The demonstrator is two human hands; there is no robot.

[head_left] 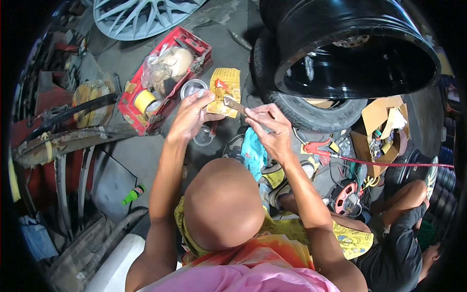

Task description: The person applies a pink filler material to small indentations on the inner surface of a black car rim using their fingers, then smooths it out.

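Note:
A yellow printed sheet [232, 80] is pinched between the thumb and fingers of my left hand [187, 117]. On it lie a blob of red paste [220, 83] and a smear of brownish paste. My right hand [271, 127] grips a narrow, flat brownish scraper [235, 105], its tip touching or just above the smear. Close behind my left hand stands a clear round plastic container [193, 87]. Another clear round piece [204, 136] is on the floor below it. A light-blue cloth or plastic [253, 148] lies beneath my right hand.
A red toolbox [127, 104] holds yellow tape and bagged items. Black wheel rim [357, 53] and tire [316, 117] stand far right. A silver wheel cover [146, 17] is at the back. Right: cardboard box [362, 141], red air gun [316, 147], hose, another person [394, 248]. Left: green bottle [133, 194].

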